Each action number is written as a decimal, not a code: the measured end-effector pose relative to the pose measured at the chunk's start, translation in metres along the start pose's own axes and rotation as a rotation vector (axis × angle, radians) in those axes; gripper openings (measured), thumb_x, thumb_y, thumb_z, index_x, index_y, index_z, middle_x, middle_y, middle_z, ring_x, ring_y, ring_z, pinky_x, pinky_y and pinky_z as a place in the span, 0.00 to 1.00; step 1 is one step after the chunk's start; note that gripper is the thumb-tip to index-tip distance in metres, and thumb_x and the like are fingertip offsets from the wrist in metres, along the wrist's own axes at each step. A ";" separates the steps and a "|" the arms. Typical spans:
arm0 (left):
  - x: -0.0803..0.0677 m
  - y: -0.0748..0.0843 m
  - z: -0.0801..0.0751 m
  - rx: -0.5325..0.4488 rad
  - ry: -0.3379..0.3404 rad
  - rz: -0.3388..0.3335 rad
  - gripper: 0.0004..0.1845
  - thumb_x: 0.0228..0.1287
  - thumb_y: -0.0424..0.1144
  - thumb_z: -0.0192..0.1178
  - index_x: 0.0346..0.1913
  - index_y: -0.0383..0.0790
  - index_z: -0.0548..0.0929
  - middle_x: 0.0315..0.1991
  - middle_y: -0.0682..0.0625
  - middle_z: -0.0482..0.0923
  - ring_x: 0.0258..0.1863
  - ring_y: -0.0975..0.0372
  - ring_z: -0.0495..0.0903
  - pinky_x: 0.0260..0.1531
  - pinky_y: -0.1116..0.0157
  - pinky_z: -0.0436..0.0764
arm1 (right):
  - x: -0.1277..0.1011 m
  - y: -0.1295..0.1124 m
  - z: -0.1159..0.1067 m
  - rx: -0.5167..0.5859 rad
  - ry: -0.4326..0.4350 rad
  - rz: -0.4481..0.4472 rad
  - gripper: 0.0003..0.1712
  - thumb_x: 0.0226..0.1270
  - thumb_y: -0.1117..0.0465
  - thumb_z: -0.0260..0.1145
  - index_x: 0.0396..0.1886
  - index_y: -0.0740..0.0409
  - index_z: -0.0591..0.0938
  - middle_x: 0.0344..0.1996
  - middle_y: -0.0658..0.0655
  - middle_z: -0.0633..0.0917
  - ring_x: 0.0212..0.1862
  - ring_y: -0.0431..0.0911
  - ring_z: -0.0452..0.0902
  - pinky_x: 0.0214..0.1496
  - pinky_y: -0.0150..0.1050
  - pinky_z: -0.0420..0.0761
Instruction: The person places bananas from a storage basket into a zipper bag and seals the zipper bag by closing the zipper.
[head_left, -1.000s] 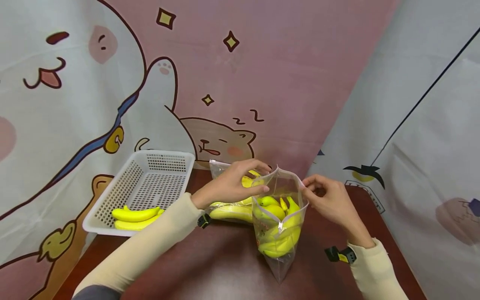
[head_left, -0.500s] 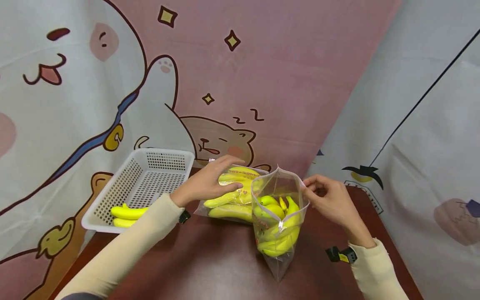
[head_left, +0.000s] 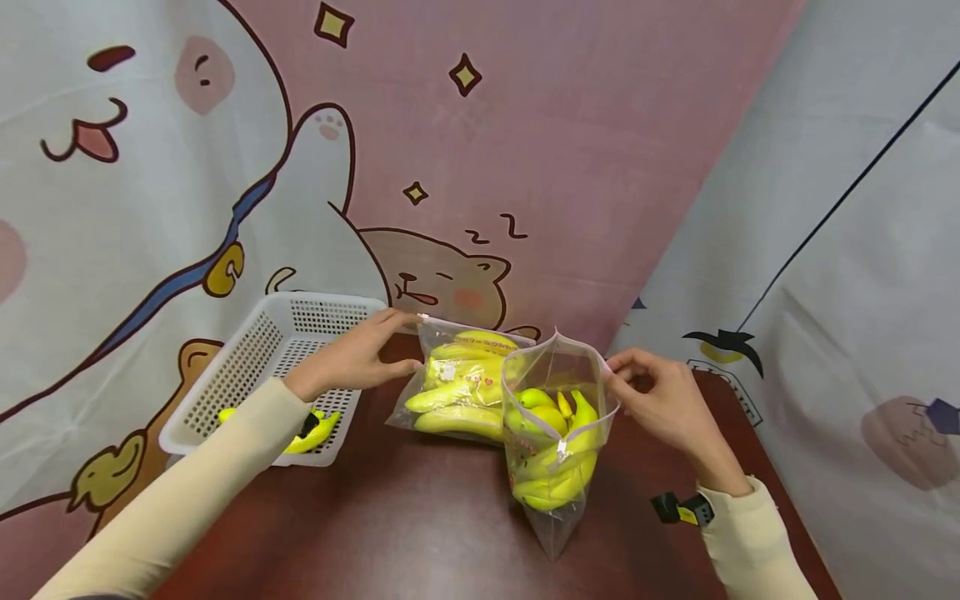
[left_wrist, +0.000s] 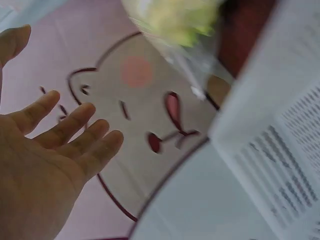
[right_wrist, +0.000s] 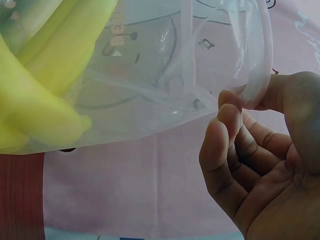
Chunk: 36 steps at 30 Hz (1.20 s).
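Note:
My right hand (head_left: 656, 398) pinches the rim of a clear zip bag (head_left: 555, 525) between thumb and fingers; the right wrist view shows that grip close up. The bag stands upright with its mouth open, and several yellow bananas (head_left: 555, 487) are inside. My left hand (head_left: 356, 354) is in the air near the basket's right edge, fingers extended, holding nothing; its spread fingers (left_wrist: 85, 117) show in the left wrist view. Beyond the upright bag lies a second clear zip bag (head_left: 427, 333) with several bananas in it. The left forearm partly covers bananas (head_left: 318, 433) in the white basket (head_left: 281, 312).
The dark red table (head_left: 405, 508) extends under the bags and basket. A cartoon-printed cloth (head_left: 585, 150) hangs close behind the table and along both sides. The basket has raised perforated walls.
My left hand has left the upright bag's rim and moved left, past the lying bag, to the basket. The right hand keeps its pinch on the rim, nearly still.

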<state>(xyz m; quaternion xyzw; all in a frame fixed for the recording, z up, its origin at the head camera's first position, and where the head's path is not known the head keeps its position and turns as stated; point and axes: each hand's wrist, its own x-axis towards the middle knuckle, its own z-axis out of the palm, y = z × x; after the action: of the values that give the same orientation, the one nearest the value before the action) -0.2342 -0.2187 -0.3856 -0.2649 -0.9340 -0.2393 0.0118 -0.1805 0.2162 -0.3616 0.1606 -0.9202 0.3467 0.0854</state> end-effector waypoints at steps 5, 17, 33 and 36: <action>-0.010 -0.029 -0.003 0.000 -0.062 -0.092 0.41 0.68 0.57 0.66 0.77 0.43 0.65 0.77 0.37 0.62 0.76 0.42 0.62 0.72 0.38 0.65 | -0.001 0.001 -0.001 0.005 0.000 0.002 0.07 0.72 0.55 0.69 0.44 0.52 0.85 0.29 0.54 0.87 0.24 0.42 0.81 0.25 0.36 0.80; -0.035 -0.096 -0.016 0.020 -0.318 -0.284 0.38 0.68 0.58 0.65 0.71 0.36 0.72 0.68 0.31 0.73 0.66 0.36 0.73 0.62 0.38 0.75 | 0.000 0.003 -0.001 0.012 0.005 -0.012 0.07 0.72 0.55 0.69 0.43 0.52 0.85 0.28 0.52 0.86 0.23 0.41 0.80 0.24 0.36 0.79; -0.074 -0.154 -0.009 0.027 -0.664 -0.542 0.28 0.53 0.46 0.79 0.55 0.39 0.84 0.53 0.41 0.82 0.47 0.54 0.82 0.53 0.46 0.83 | -0.002 0.004 0.001 0.013 -0.001 -0.007 0.07 0.72 0.55 0.69 0.44 0.52 0.84 0.29 0.57 0.87 0.23 0.40 0.79 0.24 0.36 0.79; -0.079 -0.156 -0.006 0.030 -0.660 -0.559 0.23 0.51 0.42 0.80 0.50 0.39 0.86 0.48 0.44 0.83 0.45 0.55 0.80 0.53 0.48 0.84 | -0.001 0.004 0.000 0.011 -0.001 -0.008 0.08 0.72 0.54 0.69 0.44 0.52 0.84 0.29 0.56 0.87 0.23 0.40 0.79 0.24 0.36 0.79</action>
<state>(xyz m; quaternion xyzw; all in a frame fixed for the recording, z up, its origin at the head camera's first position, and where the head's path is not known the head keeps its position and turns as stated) -0.2456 -0.3765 -0.4605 -0.0641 -0.9270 -0.1220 -0.3488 -0.1810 0.2192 -0.3647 0.1650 -0.9176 0.3512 0.0857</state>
